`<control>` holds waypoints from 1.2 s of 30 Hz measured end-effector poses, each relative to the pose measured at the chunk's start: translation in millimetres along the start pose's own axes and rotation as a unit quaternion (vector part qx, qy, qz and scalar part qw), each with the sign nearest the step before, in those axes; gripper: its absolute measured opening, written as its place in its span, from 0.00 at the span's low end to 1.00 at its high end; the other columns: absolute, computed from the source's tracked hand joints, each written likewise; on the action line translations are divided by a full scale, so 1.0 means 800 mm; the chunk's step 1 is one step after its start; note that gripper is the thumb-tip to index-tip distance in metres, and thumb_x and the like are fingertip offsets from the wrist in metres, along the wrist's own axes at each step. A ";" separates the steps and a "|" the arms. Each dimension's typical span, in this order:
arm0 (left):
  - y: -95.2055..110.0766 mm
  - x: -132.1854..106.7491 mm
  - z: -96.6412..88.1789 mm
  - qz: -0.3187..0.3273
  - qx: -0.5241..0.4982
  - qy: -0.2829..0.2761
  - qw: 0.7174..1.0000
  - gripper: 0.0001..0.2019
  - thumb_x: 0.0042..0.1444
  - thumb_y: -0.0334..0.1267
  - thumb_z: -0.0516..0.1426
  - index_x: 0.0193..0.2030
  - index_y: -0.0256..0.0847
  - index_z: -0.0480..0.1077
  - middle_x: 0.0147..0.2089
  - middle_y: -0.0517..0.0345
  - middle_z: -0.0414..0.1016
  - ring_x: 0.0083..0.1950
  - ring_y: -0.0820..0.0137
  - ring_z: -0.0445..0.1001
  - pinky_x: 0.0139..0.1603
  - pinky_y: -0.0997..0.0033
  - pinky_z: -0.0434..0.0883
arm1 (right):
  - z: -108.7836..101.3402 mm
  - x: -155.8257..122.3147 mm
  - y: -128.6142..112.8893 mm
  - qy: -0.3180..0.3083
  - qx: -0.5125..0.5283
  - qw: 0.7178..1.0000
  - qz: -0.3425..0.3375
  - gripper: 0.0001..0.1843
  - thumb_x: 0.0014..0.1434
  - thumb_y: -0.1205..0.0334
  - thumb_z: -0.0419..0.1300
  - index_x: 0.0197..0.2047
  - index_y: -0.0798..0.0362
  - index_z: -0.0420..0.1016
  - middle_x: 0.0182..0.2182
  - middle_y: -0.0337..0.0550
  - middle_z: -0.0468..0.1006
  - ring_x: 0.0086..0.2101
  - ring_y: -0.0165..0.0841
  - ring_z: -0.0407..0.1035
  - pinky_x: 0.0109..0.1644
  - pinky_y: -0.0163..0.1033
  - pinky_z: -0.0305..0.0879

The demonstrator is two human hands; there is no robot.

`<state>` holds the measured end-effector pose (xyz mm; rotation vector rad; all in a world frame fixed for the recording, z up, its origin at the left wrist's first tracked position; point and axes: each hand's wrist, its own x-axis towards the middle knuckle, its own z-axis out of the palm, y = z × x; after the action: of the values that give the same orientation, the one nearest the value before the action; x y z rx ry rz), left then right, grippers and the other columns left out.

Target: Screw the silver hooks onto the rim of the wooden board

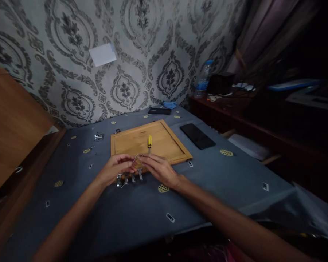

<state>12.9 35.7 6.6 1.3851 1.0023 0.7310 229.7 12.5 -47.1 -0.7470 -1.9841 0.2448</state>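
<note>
A shallow wooden panel with a raised rim [177, 142] lies on the cloth-covered table. Over its near edge, my left hand [116, 169] and my right hand [160, 168] meet with fingers closed in a pinch. Between the fingertips shows a thin, curved, wire-like metal piece [137, 157]; its exact kind is too small to make out. Just below the fingers, several shiny metal clip-like pieces [129, 178] sit in a row along the panel's near edge. A screwdriver with a yellow and black handle [149, 141] rests on the panel, its shaft pointing toward my right hand.
Right of the panel lies a black phone [197, 136]; another dark flat device [159, 111] is at the back beside a blue cloth [169, 105]. More small metal parts [98, 136] lie at left. A water bottle [203, 82] stands on the right-hand desk.
</note>
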 end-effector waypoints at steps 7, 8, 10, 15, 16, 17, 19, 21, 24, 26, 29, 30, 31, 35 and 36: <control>0.002 -0.001 0.012 0.051 0.032 0.055 0.997 0.25 0.45 0.54 0.69 0.43 0.38 0.76 0.37 0.53 0.81 0.35 0.66 0.80 0.36 0.70 0.77 | 0.008 0.001 0.005 0.023 -0.007 0.998 0.058 0.14 0.70 0.63 0.53 0.55 0.49 0.76 0.47 0.46 0.83 0.46 0.34 0.79 0.52 0.41 0.76; 0.003 0.000 0.013 0.062 0.041 0.062 0.995 0.24 0.44 0.54 0.69 0.42 0.38 0.76 0.36 0.54 0.81 0.34 0.67 0.79 0.34 0.70 0.76 | 0.008 0.001 0.005 0.023 -0.009 0.998 0.065 0.14 0.70 0.63 0.54 0.54 0.48 0.76 0.46 0.45 0.83 0.45 0.33 0.79 0.51 0.40 0.76; 0.003 0.002 0.015 0.082 0.060 0.076 0.992 0.22 0.46 0.53 0.68 0.39 0.38 0.75 0.33 0.55 0.81 0.31 0.68 0.78 0.33 0.71 0.74 | 0.009 0.000 0.005 0.021 -0.011 0.997 0.075 0.14 0.70 0.63 0.54 0.54 0.48 0.77 0.45 0.45 0.84 0.44 0.33 0.79 0.51 0.40 0.76; -0.002 0.004 0.017 0.109 0.109 0.126 0.980 0.18 0.53 0.54 0.63 0.31 0.39 0.73 0.28 0.57 0.78 0.27 0.70 0.74 0.28 0.74 0.70 | 0.009 -0.002 0.004 0.011 0.009 0.996 0.091 0.15 0.69 0.60 0.55 0.56 0.49 0.75 0.45 0.45 0.84 0.42 0.33 0.79 0.49 0.38 0.76; -0.005 0.004 0.015 0.112 0.116 0.140 0.977 0.17 0.53 0.53 0.62 0.30 0.39 0.73 0.28 0.58 0.77 0.27 0.71 0.74 0.27 0.74 0.69 | 0.009 -0.002 0.004 0.011 0.015 0.995 0.096 0.15 0.69 0.60 0.55 0.57 0.50 0.75 0.44 0.45 0.84 0.42 0.33 0.79 0.49 0.38 0.76; -0.007 0.005 0.013 0.114 0.122 0.155 0.974 0.17 0.54 0.53 0.61 0.30 0.40 0.72 0.27 0.58 0.76 0.27 0.71 0.74 0.27 0.74 0.69 | 0.009 -0.003 0.005 0.012 0.020 0.995 0.102 0.16 0.69 0.59 0.55 0.58 0.50 0.74 0.44 0.45 0.84 0.42 0.32 0.79 0.50 0.39 0.75; -0.013 0.007 0.007 0.115 0.127 0.182 0.968 0.16 0.56 0.52 0.59 0.30 0.40 0.70 0.27 0.60 0.75 0.27 0.71 0.73 0.27 0.75 0.68 | 0.008 -0.003 0.005 0.015 0.028 0.993 0.113 0.17 0.69 0.59 0.55 0.60 0.50 0.72 0.43 0.44 0.84 0.42 0.32 0.79 0.50 0.39 0.75; -0.017 0.009 -0.001 0.113 0.127 0.205 0.964 0.16 0.56 0.52 0.58 0.30 0.41 0.69 0.27 0.60 0.74 0.27 0.71 0.73 0.27 0.75 0.68 | 0.006 -0.003 0.005 0.016 0.029 0.992 0.119 0.17 0.69 0.59 0.55 0.59 0.50 0.72 0.42 0.44 0.84 0.41 0.31 0.79 0.50 0.38 0.75; -0.021 0.010 -0.013 0.111 0.121 0.232 0.959 0.17 0.54 0.54 0.59 0.31 0.41 0.69 0.26 0.60 0.74 0.26 0.71 0.73 0.25 0.75 0.68 | 0.003 -0.003 0.002 0.010 0.020 0.993 0.119 0.15 0.70 0.57 0.55 0.56 0.52 0.74 0.42 0.46 0.84 0.41 0.32 0.79 0.49 0.38 0.75; -0.023 0.011 -0.020 0.113 0.114 0.248 0.955 0.18 0.52 0.56 0.60 0.31 0.41 0.68 0.25 0.60 0.74 0.25 0.70 0.72 0.24 0.75 0.67 | 0.003 -0.003 0.001 -0.004 0.013 0.993 0.117 0.14 0.70 0.57 0.55 0.52 0.52 0.76 0.44 0.47 0.84 0.42 0.33 0.79 0.48 0.39 0.75; -0.024 0.008 -0.026 0.115 0.107 0.268 0.950 0.21 0.51 0.59 0.60 0.31 0.41 0.68 0.25 0.60 0.74 0.25 0.70 0.72 0.24 0.75 0.67 | 0.003 -0.004 -0.002 -0.028 0.009 0.993 0.115 0.13 0.69 0.58 0.56 0.51 0.52 0.77 0.43 0.47 0.84 0.41 0.32 0.79 0.46 0.38 0.75; -0.023 0.007 -0.028 0.117 0.107 0.271 0.950 0.22 0.50 0.60 0.60 0.31 0.41 0.68 0.25 0.60 0.74 0.25 0.70 0.72 0.24 0.75 0.66 | 0.003 -0.003 -0.004 -0.036 0.010 0.993 0.116 0.13 0.69 0.58 0.56 0.51 0.53 0.77 0.42 0.47 0.84 0.40 0.32 0.79 0.46 0.37 0.75; -0.022 0.004 -0.029 0.118 0.107 0.270 0.950 0.22 0.50 0.61 0.60 0.30 0.41 0.68 0.25 0.60 0.73 0.26 0.70 0.72 0.24 0.75 0.66 | 0.002 -0.002 -0.006 -0.044 0.011 0.992 0.116 0.13 0.69 0.59 0.56 0.51 0.53 0.77 0.42 0.47 0.84 0.39 0.31 0.79 0.45 0.36 0.75; -0.012 -0.007 -0.030 0.118 0.174 0.233 0.950 0.24 0.51 0.63 0.60 0.27 0.42 0.69 0.25 0.61 0.72 0.27 0.70 0.70 0.29 0.74 0.67 | -0.006 0.007 -0.020 -0.070 0.020 0.990 0.120 0.16 0.70 0.59 0.55 0.56 0.55 0.74 0.44 0.48 0.84 0.39 0.30 0.79 0.44 0.36 0.75; -0.007 -0.010 -0.028 0.119 0.209 0.218 0.946 0.24 0.52 0.63 0.59 0.26 0.42 0.70 0.25 0.60 0.72 0.28 0.69 0.70 0.30 0.74 0.68 | -0.009 0.010 -0.024 -0.079 0.025 0.990 0.116 0.18 0.70 0.58 0.55 0.58 0.56 0.72 0.44 0.48 0.83 0.39 0.31 0.79 0.44 0.35 0.75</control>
<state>-11.1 38.1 3.9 1.7777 1.4106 1.0819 225.6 1.1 -28.7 -0.9524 -2.0290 0.5034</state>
